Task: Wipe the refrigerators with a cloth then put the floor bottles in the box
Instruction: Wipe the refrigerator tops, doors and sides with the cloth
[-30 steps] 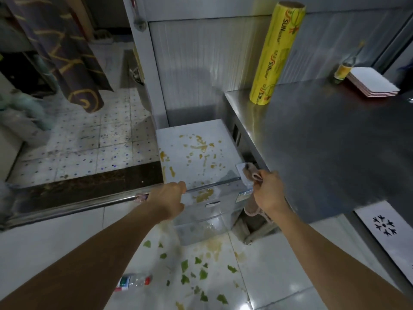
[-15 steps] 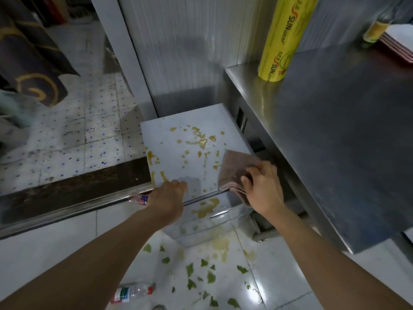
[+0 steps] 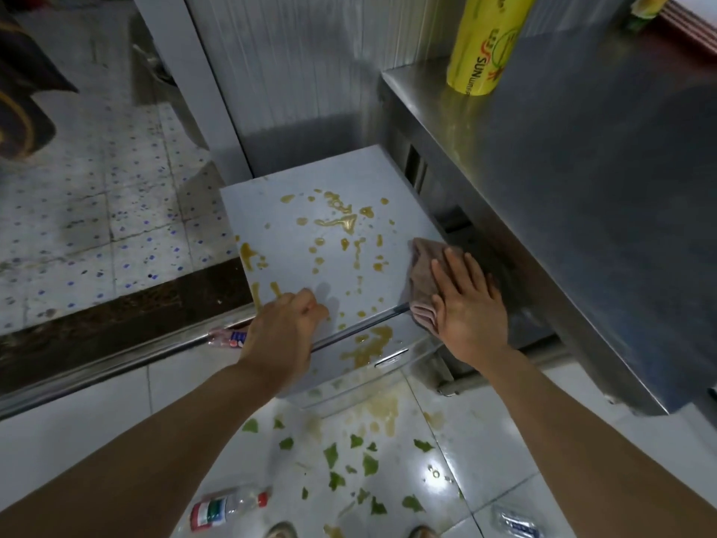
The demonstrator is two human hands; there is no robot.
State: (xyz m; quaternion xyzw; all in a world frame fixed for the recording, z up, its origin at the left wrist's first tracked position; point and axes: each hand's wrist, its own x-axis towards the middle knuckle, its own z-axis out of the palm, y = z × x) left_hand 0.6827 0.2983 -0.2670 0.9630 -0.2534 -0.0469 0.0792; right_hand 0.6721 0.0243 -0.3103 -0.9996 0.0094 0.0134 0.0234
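At frame centre, my right hand [image 3: 467, 304] presses the folded pinkish-brown cloth [image 3: 421, 279] flat-fingered onto the small white stained refrigerator [image 3: 310, 246]; my left hand [image 3: 285, 328] curls over its front edge.

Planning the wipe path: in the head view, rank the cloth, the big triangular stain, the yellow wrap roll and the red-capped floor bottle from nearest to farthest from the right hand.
1. Cloth, under the right hand.
2. Triangular stain, mid fridge top, to the left.
3. and 4. Red-capped bottle on the floor and yellow wrap roll on the counter: too close to call.
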